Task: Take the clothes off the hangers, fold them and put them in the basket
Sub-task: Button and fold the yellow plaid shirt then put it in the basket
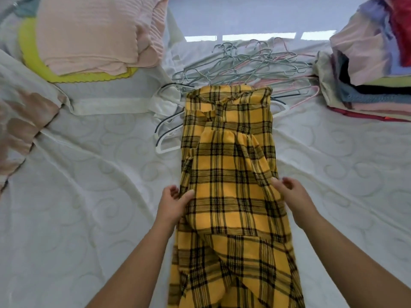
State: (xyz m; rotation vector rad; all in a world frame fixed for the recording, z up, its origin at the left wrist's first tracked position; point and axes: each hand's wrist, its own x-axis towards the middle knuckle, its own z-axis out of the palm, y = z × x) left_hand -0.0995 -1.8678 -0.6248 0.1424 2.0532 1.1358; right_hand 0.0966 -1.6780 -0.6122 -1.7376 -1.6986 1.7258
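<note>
A yellow and black plaid garment lies lengthwise on the white mattress, folded into a long narrow strip that runs from the hanger pile down to the bottom edge. My left hand pinches its left edge at mid-length, thumb on top of the cloth. My right hand grips the right edge at the same height. A yellow basket stands at the far left, filled with folded pink clothing.
A heap of empty wire and plastic hangers lies just beyond the garment's far end. A stack of mixed clothes sits at the far right. Pink and white fabric drapes at the left edge.
</note>
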